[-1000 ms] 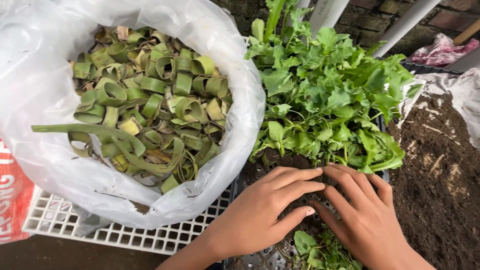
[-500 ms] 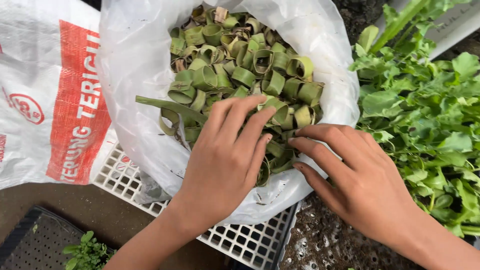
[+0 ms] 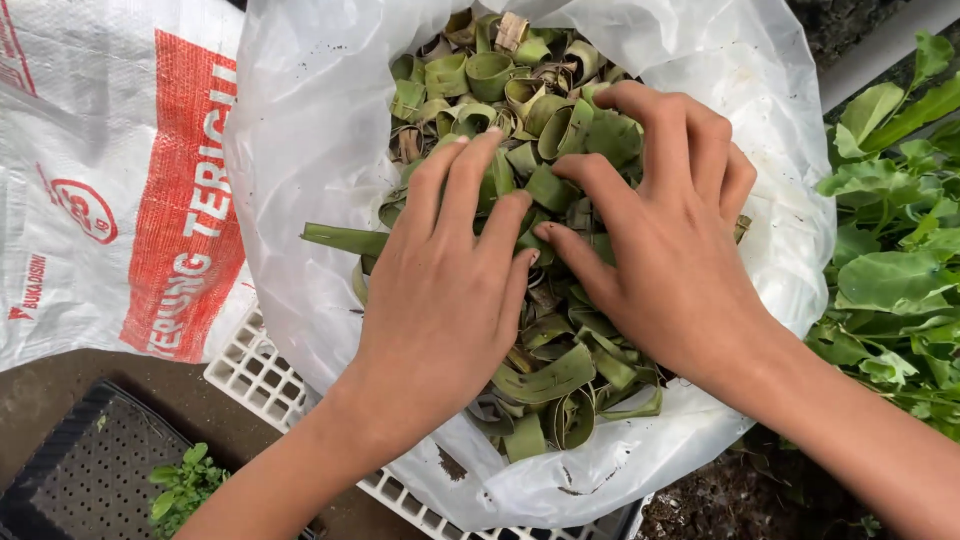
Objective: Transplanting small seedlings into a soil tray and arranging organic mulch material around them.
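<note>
Both hands lie palm-down in the middle of the frame on a heap of rolled green leaf rings [image 3: 545,120] that fills a clear plastic bag [image 3: 300,200]; the left hand [image 3: 445,300] sits centre-left with fingers spread and pressed flat onto the rings, closed on nothing that shows; the right hand [image 3: 665,250] sits centre-right, fingers bent and tips digging into the pile, touching the rings, though whether it has hold of any cannot be told; the two hands almost meet at the fingertips; one long flat leaf strip [image 3: 345,238] juts out left of the left hand; the bag rests on a white plastic grid crate [image 3: 255,375] at lower left; a white woven sack with red print [image 3: 120,190] lies in the upper left; leafy green plants [image 3: 890,260] stand along the right edge; a black perforated tray [image 3: 85,470] with a small seedling [image 3: 180,485] is in the lower left corner
</note>
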